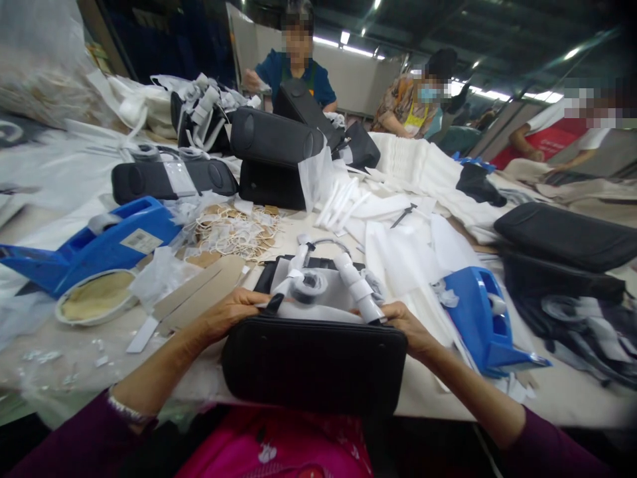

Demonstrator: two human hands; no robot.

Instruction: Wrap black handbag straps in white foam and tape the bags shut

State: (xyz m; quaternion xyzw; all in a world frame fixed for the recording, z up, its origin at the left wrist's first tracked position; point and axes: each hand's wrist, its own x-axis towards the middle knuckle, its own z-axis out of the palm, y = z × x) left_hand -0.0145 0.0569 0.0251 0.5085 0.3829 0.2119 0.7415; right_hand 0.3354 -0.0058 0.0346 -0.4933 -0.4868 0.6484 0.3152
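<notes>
At left, a blue tape dispenser (134,232) is seen on the cluttered table (279,232). At lower centre, a black bag (313,362) is gripped at its sides by the left hand (233,312) and the right hand (405,325). A second blue dispenser (472,312) is placed right; behind, under ceiling lights, aproned workers are seen.

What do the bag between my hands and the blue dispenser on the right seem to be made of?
Bag: leather or imitation leather, judging by its smooth black faces with a dull sheen; which one, I can't tell. Dispenser: probably glossy molded plastic, given its even blue and rounded edges.
</notes>
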